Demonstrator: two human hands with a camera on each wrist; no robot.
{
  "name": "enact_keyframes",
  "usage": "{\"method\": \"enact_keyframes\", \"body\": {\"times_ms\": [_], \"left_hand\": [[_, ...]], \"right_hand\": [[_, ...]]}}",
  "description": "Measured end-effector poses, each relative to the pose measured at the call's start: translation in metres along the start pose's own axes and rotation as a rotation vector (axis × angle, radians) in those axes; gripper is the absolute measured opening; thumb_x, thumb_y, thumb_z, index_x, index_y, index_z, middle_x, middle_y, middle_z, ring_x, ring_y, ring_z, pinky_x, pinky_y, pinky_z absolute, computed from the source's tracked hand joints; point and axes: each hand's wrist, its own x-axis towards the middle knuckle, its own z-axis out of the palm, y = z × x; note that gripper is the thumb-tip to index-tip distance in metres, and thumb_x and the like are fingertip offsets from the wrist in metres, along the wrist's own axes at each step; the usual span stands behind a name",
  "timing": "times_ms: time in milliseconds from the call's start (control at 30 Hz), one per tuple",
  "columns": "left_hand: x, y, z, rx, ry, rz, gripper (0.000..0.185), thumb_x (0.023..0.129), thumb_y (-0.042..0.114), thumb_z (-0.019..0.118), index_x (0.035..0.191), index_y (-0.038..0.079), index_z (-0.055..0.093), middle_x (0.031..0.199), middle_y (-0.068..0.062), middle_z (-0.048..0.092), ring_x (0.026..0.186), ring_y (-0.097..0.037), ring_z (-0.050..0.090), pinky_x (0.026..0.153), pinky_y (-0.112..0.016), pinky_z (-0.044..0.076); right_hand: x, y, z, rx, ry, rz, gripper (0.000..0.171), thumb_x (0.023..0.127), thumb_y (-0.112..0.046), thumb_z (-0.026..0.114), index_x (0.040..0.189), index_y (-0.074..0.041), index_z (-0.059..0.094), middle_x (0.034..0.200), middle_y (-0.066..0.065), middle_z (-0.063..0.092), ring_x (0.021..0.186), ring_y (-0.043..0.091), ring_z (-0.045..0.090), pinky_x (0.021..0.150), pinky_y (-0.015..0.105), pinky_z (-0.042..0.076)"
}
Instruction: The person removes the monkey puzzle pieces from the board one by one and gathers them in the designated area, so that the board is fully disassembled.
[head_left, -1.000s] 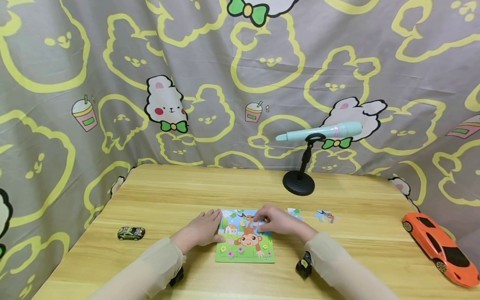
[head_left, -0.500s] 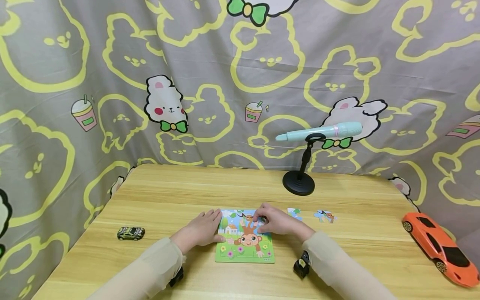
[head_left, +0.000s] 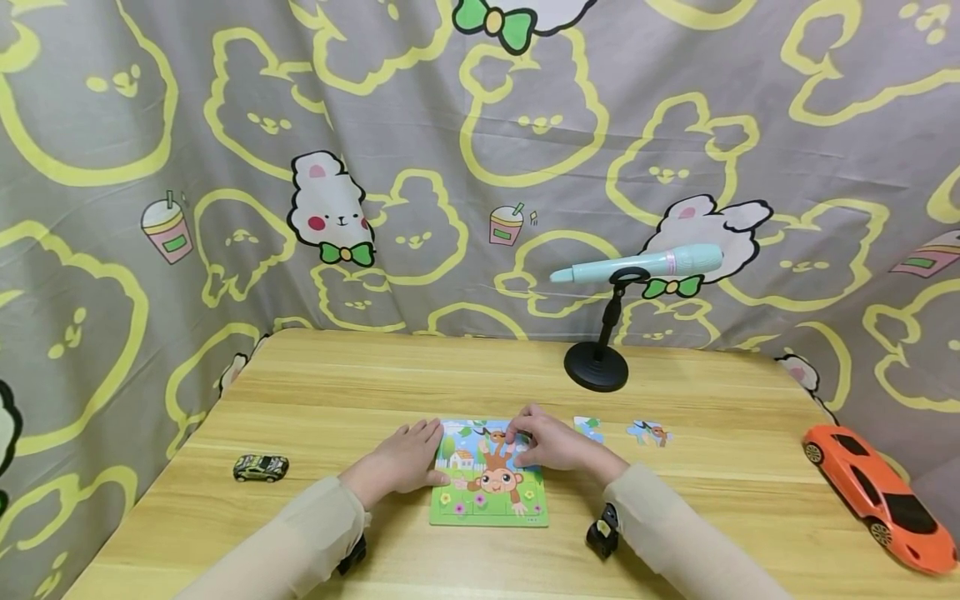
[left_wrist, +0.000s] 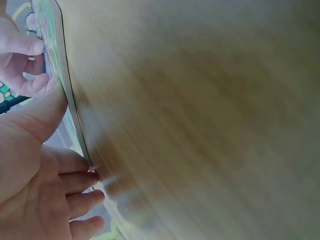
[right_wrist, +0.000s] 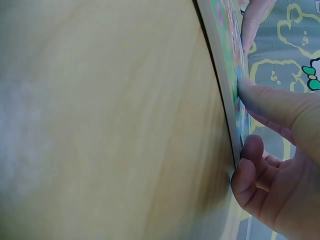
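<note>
A square jigsaw puzzle (head_left: 491, 508) with a cartoon monkey, a house and flowers lies flat on the wooden table. Along its left side rests my left hand (head_left: 405, 458); its fingers are extended and the thumb lies on the puzzle's edge, as the left wrist view also shows. My right hand (head_left: 551, 442) is at the upper right part, fingers curled and thumb down on the surface, pinching a puzzle piece mostly hidden beneath it. In the right wrist view its thumb (right_wrist: 267, 102) touches the picture and curled fingertips (right_wrist: 245, 172) sit right at the board's edge.
Two loose puzzle pieces, one blue and green (head_left: 588, 427) and one with a bird (head_left: 651, 433), lie right of the hand. A toy car (head_left: 261, 467) stands left, an orange car (head_left: 877, 496) right. Behind, a black stand (head_left: 597, 367) holds a turquoise microphone-shaped toy (head_left: 637, 262).
My right hand and wrist have shifted very slightly at the puzzle's upper right. The left hand, the puzzle and the loose pieces stay where they were.
</note>
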Motion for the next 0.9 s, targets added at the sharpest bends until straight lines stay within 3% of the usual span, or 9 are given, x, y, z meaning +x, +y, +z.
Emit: {"method": "enact_keyframes", "body": {"times_ms": [100,233,367,567,900], "left_hand": [[0.0,0.0,0.0,-0.004,0.002,-0.001,0.077,0.087,0.048,0.055,0.14,-0.004,0.032,0.146,-0.017,0.027,0.134,-0.032,0.023,0.107,-0.046,0.02],[0.0,-0.001,0.0,-0.012,0.005,0.001,0.077,0.087,0.047,0.056,0.14,-0.005,0.032,0.146,-0.018,0.027,0.133,-0.033,0.023,0.107,-0.046,0.02],[0.0,-0.001,-0.001,-0.015,0.008,0.003,0.077,0.087,0.047,0.056,0.14,-0.005,0.032,0.146,-0.018,0.027,0.133,-0.033,0.023,0.107,-0.046,0.02],[0.0,-0.001,-0.001,-0.008,0.005,0.005,0.077,0.087,0.047,0.055,0.14,-0.004,0.032,0.146,-0.018,0.027,0.133,-0.033,0.023,0.107,-0.046,0.02],[-0.001,0.0,-0.003,-0.001,0.001,0.005,0.077,0.088,0.047,0.055,0.14,-0.005,0.032,0.146,-0.018,0.027,0.133,-0.033,0.023,0.107,-0.046,0.021]], "right_hand": [[0.0,0.0,0.0,-0.017,0.011,-0.001,0.021,0.081,-0.012,0.072,0.096,-0.012,0.058,0.099,0.005,0.04,0.072,0.017,0.042,0.064,0.028,0.039],[0.0,0.0,0.001,-0.06,0.039,0.014,0.041,0.079,-0.016,0.074,0.112,-0.007,0.052,0.106,0.004,0.042,0.082,0.017,0.045,0.072,0.031,0.042],[0.0,-0.001,0.0,-0.067,0.055,0.031,0.054,0.078,-0.017,0.075,0.123,-0.002,0.049,0.108,0.005,0.042,0.079,0.014,0.046,0.07,0.03,0.043],[-0.004,-0.002,-0.007,0.009,0.047,0.058,0.048,0.082,-0.015,0.071,0.126,-0.01,0.052,0.104,0.004,0.043,0.068,0.015,0.044,0.058,0.027,0.04],[-0.009,0.005,-0.014,0.142,0.1,0.047,0.032,0.09,-0.004,0.058,0.121,-0.012,0.057,0.074,0.002,0.048,0.061,0.014,0.04,0.052,0.025,0.035]]}}
